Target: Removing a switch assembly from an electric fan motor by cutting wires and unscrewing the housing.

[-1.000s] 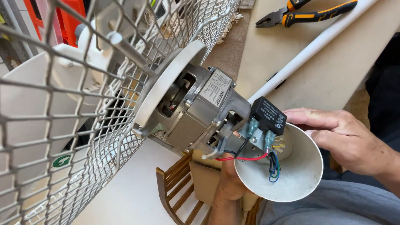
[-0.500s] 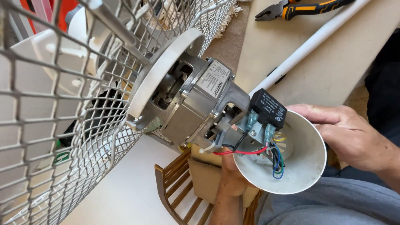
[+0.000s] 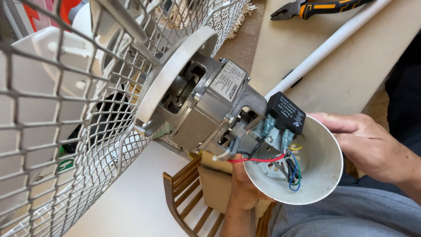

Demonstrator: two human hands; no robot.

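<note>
Fan motor (image 3: 210, 109) centre frame, heavy, rigid | rear cover (image 3: 315, 175) lower right, light, wires fragile | right hand (image 3: 372, 147) clasps cover rim | left hand (image 3: 243, 188) beneath, grip apparently closed, partly hidden.

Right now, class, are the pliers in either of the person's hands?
No: the pliers lie on the tan surface at the top, while the right hand holds the white motor cover lower down.

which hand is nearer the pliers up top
Right. The right hand grips the white motor cover at its rim, well below the pliers. The left hand is lower still, under the cover.
</note>
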